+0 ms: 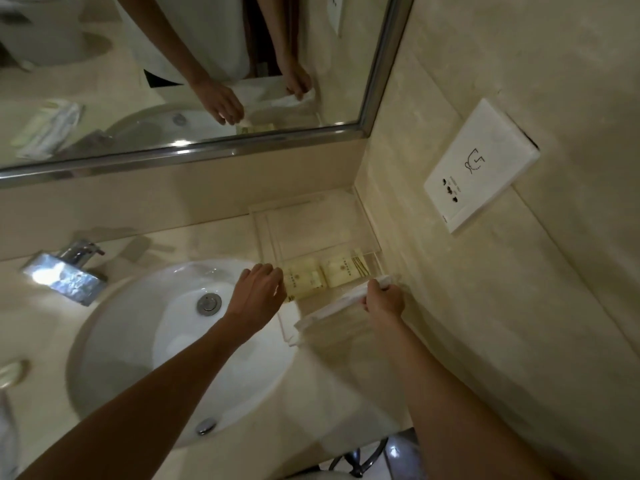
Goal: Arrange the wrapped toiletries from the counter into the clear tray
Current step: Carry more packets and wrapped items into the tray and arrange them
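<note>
Head: white packet (341,304) in right hand (385,301), left hand (258,292) at tray (311,220).

Two cream packets (317,280), one white packet (343,303)

**Beige counter with sink and tray**

The beige stone counter (339,368) holds a white round sink (138,341) with a chrome tap (65,271) behind it. A clear tray (311,233) sits in the corner by the wall, just right of the sink.
</note>
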A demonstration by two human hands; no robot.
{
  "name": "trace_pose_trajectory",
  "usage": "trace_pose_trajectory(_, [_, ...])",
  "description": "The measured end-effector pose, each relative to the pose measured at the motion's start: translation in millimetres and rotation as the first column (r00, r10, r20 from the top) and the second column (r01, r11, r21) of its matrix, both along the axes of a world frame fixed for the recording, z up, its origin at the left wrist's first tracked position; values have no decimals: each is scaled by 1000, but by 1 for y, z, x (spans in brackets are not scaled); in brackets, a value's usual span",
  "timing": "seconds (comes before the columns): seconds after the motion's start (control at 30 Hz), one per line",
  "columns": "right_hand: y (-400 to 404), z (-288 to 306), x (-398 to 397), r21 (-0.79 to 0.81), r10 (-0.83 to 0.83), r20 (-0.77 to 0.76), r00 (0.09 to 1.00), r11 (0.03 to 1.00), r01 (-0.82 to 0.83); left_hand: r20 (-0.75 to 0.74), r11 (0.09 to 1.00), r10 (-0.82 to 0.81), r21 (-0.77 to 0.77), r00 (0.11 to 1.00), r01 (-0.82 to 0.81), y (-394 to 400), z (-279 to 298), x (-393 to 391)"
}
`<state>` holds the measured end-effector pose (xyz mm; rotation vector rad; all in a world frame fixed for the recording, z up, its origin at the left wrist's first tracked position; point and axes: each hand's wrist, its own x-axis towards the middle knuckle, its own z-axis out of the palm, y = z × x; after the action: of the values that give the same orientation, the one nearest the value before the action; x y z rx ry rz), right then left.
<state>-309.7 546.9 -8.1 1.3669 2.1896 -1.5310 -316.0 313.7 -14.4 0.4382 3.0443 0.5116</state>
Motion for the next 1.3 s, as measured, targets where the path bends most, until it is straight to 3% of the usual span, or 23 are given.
trace_pose_trajectory(0.2, [4,-17,10,-12,90,102,991,996,-89,72,998,55,-10,996,-54,-9,-6,17])
trace_pose_trajectory(0.73, [-10,-2,22,211,383,196,903,882,-420,101,996,85,11,991,-87,-5,17,34])
trace_pose_trajectory(0.87, [-33,11,20,244,568,165,807,769,-591,128,988,154,3,980,-155,-18,31,45])
trace_pose_trajectory(1.03, [-93,31,20,271,777,126,616,571,-775,146,965,261,-21,954,-261,-53,51,75])
trace_pose_trajectory(1.3, [-195,53,49,332,938,138,317,258,-907,117,894,443,19,889,-448,-130,61,138])
